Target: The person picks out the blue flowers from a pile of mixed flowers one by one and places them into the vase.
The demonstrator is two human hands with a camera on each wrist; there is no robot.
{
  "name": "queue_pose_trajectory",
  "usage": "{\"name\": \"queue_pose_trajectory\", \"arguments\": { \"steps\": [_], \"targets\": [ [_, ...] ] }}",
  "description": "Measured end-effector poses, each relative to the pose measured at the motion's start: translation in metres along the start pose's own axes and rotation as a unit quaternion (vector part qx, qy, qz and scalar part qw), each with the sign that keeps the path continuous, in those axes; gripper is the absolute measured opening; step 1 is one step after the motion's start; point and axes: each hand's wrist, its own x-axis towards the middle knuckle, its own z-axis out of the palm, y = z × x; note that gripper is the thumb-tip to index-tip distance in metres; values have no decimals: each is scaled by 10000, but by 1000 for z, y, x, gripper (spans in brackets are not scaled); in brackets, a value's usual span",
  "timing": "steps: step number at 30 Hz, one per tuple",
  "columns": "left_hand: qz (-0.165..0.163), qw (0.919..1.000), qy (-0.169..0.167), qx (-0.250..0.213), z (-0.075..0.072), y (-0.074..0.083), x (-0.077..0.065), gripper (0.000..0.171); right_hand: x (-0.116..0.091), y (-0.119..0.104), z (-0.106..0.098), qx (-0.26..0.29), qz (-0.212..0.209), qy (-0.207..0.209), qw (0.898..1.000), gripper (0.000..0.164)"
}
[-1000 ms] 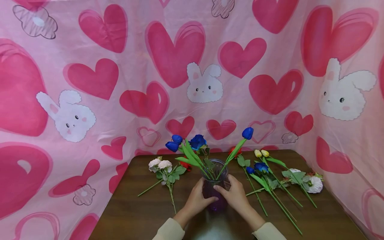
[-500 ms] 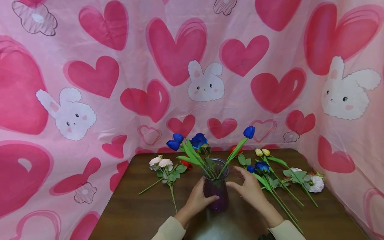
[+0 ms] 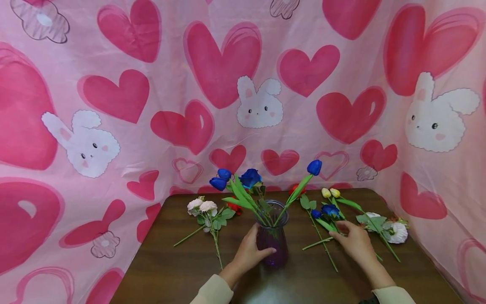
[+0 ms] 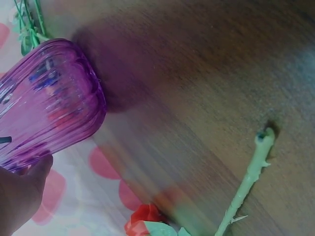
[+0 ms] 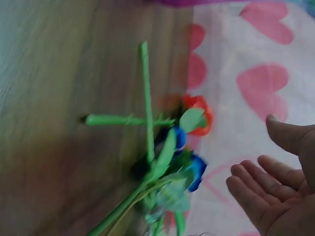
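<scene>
My left hand (image 3: 248,253) grips the purple glass vase (image 3: 275,247) from its left side, thumb across the front. In the left wrist view the ribbed base of the vase (image 4: 59,103) shows close to the thumb. Blue tulips (image 3: 219,183), a blue rose (image 3: 250,178) and another blue tulip (image 3: 314,167) lean out of its mouth. My right hand (image 3: 355,242) is over the lying flowers at the right, fingers near a blue rose (image 3: 329,210) and its stems. In the right wrist view that hand (image 5: 275,191) has spread, relaxed fingers, apart from the stems.
Pale pink-white flowers (image 3: 208,208) lie at the left with a red flower (image 3: 234,207) beside them. Yellow tulips (image 3: 330,193), a white flower (image 3: 398,233) and another red flower (image 3: 298,190) lie on the right of the brown table (image 3: 174,278). A heart-patterned cloth (image 3: 224,131) hangs behind.
The right hand has let go of the vase and moved right, over the lying flowers. The left hand keeps its grip and the vase stays in place.
</scene>
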Motion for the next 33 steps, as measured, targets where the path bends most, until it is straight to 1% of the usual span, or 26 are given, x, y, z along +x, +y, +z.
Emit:
{"name": "queue_pose_trajectory", "arguments": {
  "steps": [4,8,12,17,21,24,28,33],
  "targets": [
    [32,10000,16,3,0,-1,-1,85,3,17,-1,-380,266,-249,9986,48],
    [84,9999,53,32,1,-2,-1,86,5,29,2,-612,395,-412,9965,37],
    [157,9998,100,25,1,-2,-1,86,5,37,3,-808,536,-646,9932,28],
    [209,9997,107,-44,1,-2,-1,84,1,45,4,-1019,705,-1001,9872,22],
    [189,9998,114,-22,1,-1,-1,85,-5,50,2,-1062,878,-1168,9835,28],
    [174,9998,129,9,1,-1,-1,85,-10,53,0,-1111,910,-1218,9821,30],
    [211,9997,150,48,1,-2,-2,86,-14,59,-1,-1207,912,-1292,9800,30],
    [243,9996,153,84,2,-2,-2,85,-20,64,-2,-1315,897,-1353,9779,24]
  ]
}}
